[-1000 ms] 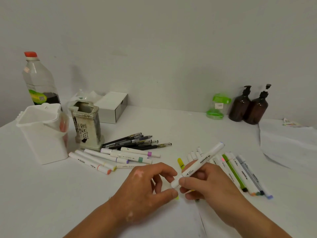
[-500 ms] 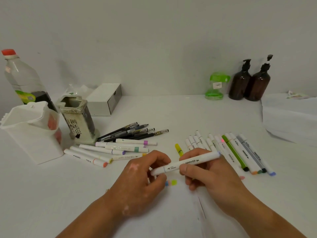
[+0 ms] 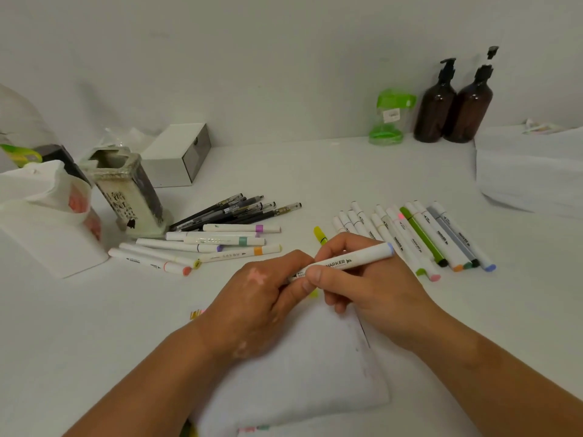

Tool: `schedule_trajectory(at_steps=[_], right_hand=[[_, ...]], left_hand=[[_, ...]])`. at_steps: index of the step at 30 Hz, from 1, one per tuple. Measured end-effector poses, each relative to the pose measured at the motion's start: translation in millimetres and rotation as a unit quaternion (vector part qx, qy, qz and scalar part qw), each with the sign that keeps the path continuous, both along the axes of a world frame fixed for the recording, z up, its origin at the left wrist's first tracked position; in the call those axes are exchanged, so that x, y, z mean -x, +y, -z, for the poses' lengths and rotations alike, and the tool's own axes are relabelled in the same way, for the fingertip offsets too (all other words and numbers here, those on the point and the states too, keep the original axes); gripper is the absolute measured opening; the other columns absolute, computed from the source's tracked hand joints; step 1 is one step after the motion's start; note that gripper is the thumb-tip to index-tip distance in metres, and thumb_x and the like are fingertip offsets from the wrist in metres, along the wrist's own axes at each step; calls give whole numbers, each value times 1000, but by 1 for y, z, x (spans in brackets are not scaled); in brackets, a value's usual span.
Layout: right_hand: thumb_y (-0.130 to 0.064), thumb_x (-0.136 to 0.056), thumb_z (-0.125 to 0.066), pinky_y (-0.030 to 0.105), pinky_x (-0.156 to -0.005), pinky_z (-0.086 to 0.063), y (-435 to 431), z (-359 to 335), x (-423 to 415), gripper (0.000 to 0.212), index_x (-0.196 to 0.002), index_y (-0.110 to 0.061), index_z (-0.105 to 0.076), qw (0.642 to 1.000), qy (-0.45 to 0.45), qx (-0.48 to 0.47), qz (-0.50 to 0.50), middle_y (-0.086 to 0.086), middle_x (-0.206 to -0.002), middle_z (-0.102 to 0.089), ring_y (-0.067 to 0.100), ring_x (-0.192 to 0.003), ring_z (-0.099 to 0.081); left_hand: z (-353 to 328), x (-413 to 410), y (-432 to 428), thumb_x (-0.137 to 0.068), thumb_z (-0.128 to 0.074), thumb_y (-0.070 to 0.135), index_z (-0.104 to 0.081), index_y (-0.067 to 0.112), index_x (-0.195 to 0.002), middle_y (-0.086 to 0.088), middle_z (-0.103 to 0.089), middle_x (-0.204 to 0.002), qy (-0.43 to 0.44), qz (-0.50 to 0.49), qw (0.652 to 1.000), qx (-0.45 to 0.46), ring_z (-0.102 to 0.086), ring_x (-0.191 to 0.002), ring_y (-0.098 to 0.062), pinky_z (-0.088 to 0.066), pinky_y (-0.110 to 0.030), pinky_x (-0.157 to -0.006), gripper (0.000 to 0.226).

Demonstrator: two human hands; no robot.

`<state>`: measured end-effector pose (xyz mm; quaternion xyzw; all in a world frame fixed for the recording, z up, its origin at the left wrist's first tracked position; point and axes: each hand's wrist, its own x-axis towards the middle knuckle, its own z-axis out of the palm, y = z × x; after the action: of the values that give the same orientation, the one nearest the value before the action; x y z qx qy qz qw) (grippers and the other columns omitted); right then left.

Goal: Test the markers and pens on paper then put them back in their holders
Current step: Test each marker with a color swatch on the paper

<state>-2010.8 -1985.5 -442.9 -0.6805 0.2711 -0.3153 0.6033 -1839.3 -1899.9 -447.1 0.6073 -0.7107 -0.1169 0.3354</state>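
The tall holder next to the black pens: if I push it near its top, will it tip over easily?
Probably it would tip rather than slide: the holder is tall and narrow, and nothing sticks out of it to add weight. It looks like glazed ceramic, so it is likely heavy for its size and breakable.
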Motion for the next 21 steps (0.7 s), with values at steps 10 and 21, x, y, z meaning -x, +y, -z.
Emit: schedule_trajectory(at_steps=[10, 21], right_hand=[[-26, -81, -71, 27, -47, -47, -4, -4, 2, 11, -72, -24, -65, 999, -21, -25, 13, 5, -62, -65, 18, -56, -61], [-12, -84, -70, 21, -46, -49, -15, 8, 6, 13, -74, -20, -71, 990, 119, 15, 71, 1, -59, -67, 12, -48, -62]], left_hand=[[2, -4, -1, -89, -55, 63, -64, 34, -113, 15, -38, -58, -31, -16, 999, 29, -42, -58, -3, -32, -9, -55, 39], [9, -13, -3, -67, -69, 73, -63, 41, -121, 17, -49, -77, -106, -48, 987, -114, -48, -70, 1, -31, -12, -59, 64]])
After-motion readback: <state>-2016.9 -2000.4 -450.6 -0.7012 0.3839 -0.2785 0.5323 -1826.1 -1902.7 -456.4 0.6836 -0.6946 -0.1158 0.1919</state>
